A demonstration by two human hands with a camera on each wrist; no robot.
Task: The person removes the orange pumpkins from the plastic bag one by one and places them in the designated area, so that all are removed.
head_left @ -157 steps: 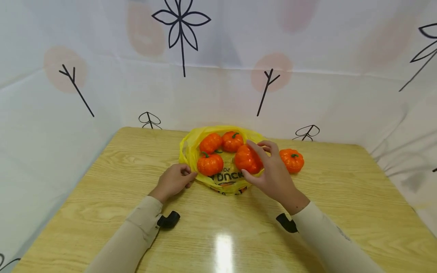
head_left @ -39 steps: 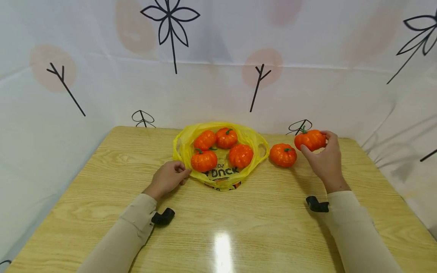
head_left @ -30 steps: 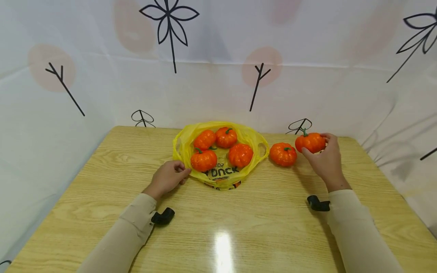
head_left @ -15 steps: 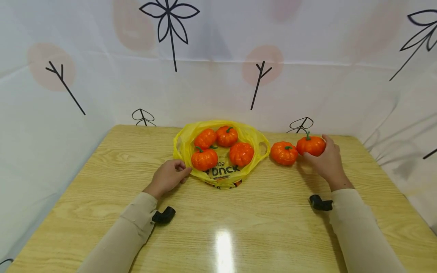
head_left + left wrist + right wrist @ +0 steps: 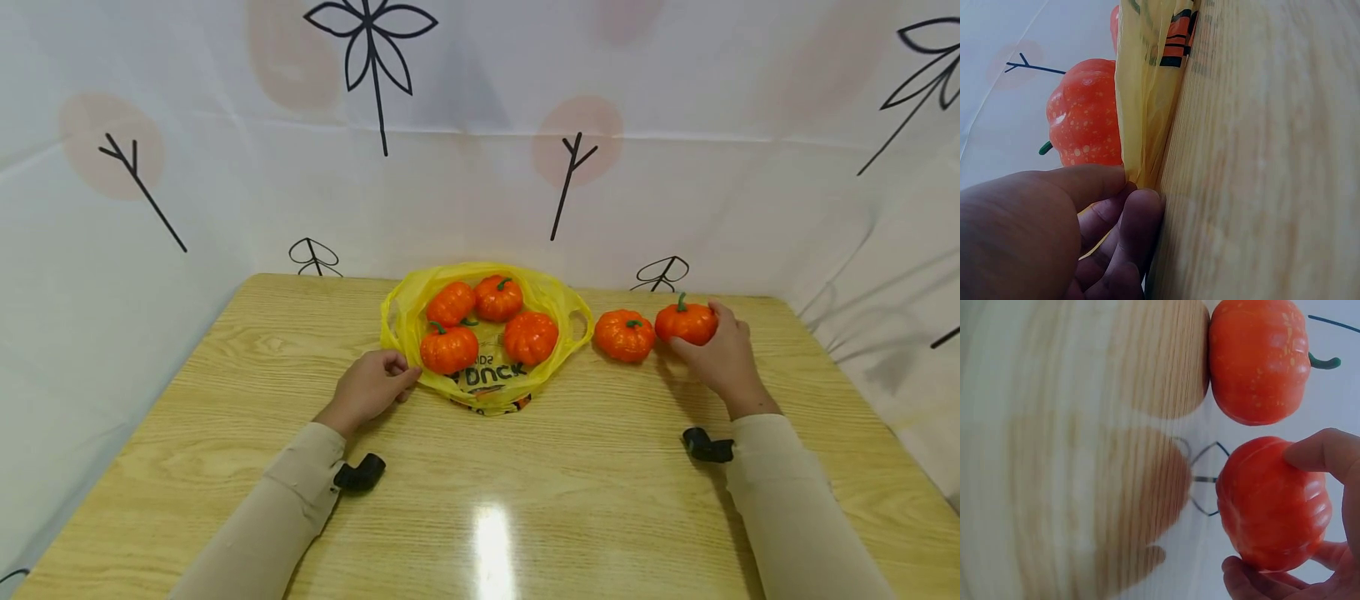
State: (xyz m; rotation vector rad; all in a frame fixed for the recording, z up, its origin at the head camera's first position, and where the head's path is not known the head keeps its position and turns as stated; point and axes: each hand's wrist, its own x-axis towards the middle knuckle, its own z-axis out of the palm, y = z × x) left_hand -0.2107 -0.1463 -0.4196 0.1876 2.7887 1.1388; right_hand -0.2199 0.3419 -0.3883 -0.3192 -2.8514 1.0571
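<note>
Held pumpkin (image 5: pixel 686 325) near desk's (image 5: pixel 592 492) far right corner

Clasped in right grip (image 5: pixel 722 358). Just beside: loose pumpkin (image 5: pixel 624 338). Near far edge, pinched at rim in left grip (image 5: pixel 371 389): yellow bag (image 5: pixel 553 293), four bagged pumpkins (image 5: pixel 448 352) inside. Count: six pumpkins, one bag.

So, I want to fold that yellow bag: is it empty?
No, four orange pumpkins lie inside the yellow bag.

Bag (image 5: pixel 408 325): four pumpkins (image 5: pixel 448 352) crowd it clockwise from 8 to 3; room at 6.
Bag's 3 o'clock: loose pumpkin (image 5: pixel 624 337), slim gap, then gripped pumpkin (image 5: pixel 684 323) and right hand (image 5: pixel 722 360).
Bag's 8 o'clock: left hand (image 5: pixel 370 387) blocks the rim.
Bag's 12 o'clock: wall cloth (image 5: pixel 480 192).
Table (image 5: pixel 480 467), 6 o'clock: free wood between sleeves (image 5: pixel 273 504).
</note>
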